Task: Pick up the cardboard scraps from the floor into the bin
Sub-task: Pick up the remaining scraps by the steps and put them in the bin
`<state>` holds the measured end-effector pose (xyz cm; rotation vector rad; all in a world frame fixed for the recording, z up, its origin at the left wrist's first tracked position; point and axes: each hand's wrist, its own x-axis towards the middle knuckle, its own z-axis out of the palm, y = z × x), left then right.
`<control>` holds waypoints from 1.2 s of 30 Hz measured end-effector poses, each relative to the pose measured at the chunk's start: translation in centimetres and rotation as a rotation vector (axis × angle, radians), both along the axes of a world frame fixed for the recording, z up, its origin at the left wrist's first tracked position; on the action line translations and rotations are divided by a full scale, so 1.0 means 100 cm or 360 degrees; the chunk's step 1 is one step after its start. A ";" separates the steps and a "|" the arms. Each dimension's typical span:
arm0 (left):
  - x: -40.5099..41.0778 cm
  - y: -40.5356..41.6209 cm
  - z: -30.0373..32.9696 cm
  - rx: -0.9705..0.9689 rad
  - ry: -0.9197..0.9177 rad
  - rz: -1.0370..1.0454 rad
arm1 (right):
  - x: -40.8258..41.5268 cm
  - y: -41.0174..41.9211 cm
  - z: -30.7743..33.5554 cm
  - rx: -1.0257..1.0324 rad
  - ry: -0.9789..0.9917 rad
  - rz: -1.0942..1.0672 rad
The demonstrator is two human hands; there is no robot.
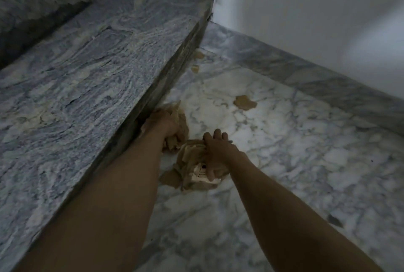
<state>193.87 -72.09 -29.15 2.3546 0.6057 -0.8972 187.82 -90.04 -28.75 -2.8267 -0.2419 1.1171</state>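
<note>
- Cardboard scraps, tan torn pieces (192, 169), lie in a loose heap on the white grey-veined marble floor (295, 151), close beside the grey stone stair step (87, 74).
- Left hand (166, 125) has its fingers curled round a wad of brown scraps at the foot of the step riser; its grip is clamped on that wad.
- Right hand (218, 149) presses down on the heap, fingers bent over the top and thumb hooked on a pale printed piece; its grip is closing on the heap.
- Stray scraps remain apart: one flat tan piece (244, 102) toward the grey marble skirting (306, 70), two small ones (195, 68) near the corner by the step.
- Judged step: gathering. Done well, both hands draw the two bundles together and squeeze them firmly, so loose bits do not fall on lifting.
- Edges: the step riser hems in the left hand; the white wall (306, 9) closes the far side.
- Open floor lies to the right and toward the person. No bin is in view.
</note>
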 end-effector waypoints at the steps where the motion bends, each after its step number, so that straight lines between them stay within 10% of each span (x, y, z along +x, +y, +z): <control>1: 0.003 -0.001 0.000 0.0012 -0.0002 0.0010 | 0.001 0.000 0.001 -0.0010 -0.0027 0.0030; 14: -0.024 0.000 -0.010 0.0208 -0.0456 -0.0014 | -0.007 -0.027 0.001 0.0692 -0.0044 -0.0606; 21: -0.027 0.024 -0.007 -0.0259 -0.0345 0.0185 | -0.034 0.043 0.011 0.0257 0.0155 0.0419; 36: -0.035 0.022 -0.004 -0.0391 -0.0394 0.0295 | -0.043 0.086 0.005 0.0047 -0.0003 0.0428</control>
